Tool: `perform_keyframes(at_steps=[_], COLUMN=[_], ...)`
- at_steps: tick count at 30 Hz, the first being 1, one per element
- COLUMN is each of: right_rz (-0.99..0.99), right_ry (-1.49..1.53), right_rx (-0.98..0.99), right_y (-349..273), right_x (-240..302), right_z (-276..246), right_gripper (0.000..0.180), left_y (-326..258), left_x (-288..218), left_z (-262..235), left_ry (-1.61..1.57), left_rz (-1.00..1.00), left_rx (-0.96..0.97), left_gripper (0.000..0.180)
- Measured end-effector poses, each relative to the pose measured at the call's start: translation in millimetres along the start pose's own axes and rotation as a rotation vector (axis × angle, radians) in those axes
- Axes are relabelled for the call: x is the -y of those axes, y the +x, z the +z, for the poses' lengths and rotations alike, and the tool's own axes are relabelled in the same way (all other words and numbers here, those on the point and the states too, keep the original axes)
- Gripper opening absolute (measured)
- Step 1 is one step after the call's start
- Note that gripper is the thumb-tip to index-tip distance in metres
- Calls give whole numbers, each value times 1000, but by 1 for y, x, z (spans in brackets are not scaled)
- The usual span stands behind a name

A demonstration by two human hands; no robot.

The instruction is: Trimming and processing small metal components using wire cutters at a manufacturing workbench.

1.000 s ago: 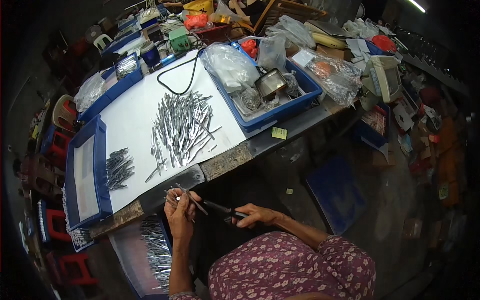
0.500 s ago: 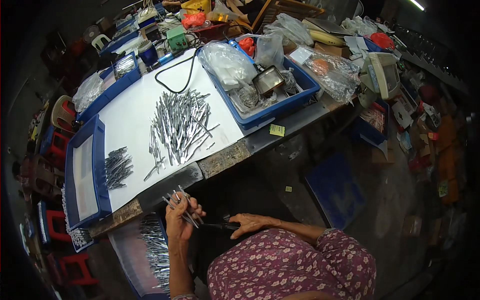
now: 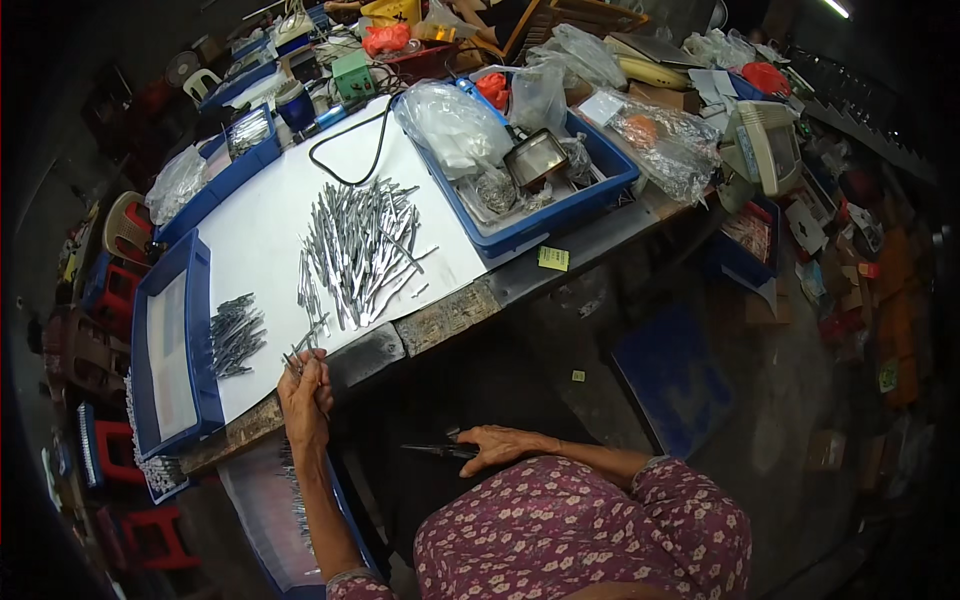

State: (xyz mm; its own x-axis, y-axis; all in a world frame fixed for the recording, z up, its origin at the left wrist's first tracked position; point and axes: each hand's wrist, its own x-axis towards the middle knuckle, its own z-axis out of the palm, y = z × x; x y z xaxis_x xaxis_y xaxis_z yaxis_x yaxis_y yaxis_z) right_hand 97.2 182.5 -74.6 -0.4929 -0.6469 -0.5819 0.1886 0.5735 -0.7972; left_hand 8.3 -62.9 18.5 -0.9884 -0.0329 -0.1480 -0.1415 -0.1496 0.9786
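Left hand: the left hand [image 3: 305, 395] is raised at the near edge of the bench [image 3: 445, 318], at about 8 o'clock in the view; its fingers [image 3: 318, 372] are pressed together, pinching a few thin metal pins [image 3: 300, 352] that stick up toward 12 o'clock.
Right hand: the right hand [image 3: 500, 447] lies low over the lap, at about 6 o'clock, fingers closed around the handle end of a dark tool [image 3: 432, 451] whose tip points toward 9 o'clock.
Pin heap: a loose pile of silver pins [image 3: 360, 250] lies on the white sheet [image 3: 265, 215], at 1 o'clock from the left hand and near it.
Small bundle: a smaller darker bundle of pins [image 3: 236, 335] lies on the same sheet, at 10 o'clock from the left hand, just beside the blue tray [image 3: 200, 300].
Blue tray: long and shallow, along the sheet's left side.
Blue bin: a blue bin [image 3: 585, 205] at 1 o'clock on the bench, holding clear plastic bags [image 3: 452, 125] and a small metal box [image 3: 537, 157].
Cable: a black cable [image 3: 350, 160] loops on the sheet beyond the pin heap.
Clothing: floral sleeve [image 3: 620, 500] at the lower edge.
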Motion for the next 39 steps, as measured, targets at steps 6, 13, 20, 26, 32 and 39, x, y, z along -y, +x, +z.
perform_keyframes(at_steps=[6, 13, 20, 26, 32, 39], right_rz=[-64, -60, -210, -17, 23, 7], right_ry=[-8, -16, 21, 60, 44, -16], right_rx=[-77, -100, -173, -125, -124, -158], right_y=[3, 5, 19, 8, 6, 13], right_x=[-7, -13, -30, -4, 1, -10], right_z=[7, 9, 9, 6, 10, 9], right_gripper=[66, 63, 52, 55, 53, 52], left_y=[21, 29, 54, 63, 69, 86], left_x=[8, 9, 15, 24, 22, 20], left_z=[-7, -3, -12, -17, -23, -16], left_ry=[249, 687, 884, 1003, 1067, 1086], left_rz=[207, 371, 549, 546, 528, 563], left_rx=[-83, -242, -271, -315, -384, -241], left_gripper=[19, 16, 18, 13, 12, 22])
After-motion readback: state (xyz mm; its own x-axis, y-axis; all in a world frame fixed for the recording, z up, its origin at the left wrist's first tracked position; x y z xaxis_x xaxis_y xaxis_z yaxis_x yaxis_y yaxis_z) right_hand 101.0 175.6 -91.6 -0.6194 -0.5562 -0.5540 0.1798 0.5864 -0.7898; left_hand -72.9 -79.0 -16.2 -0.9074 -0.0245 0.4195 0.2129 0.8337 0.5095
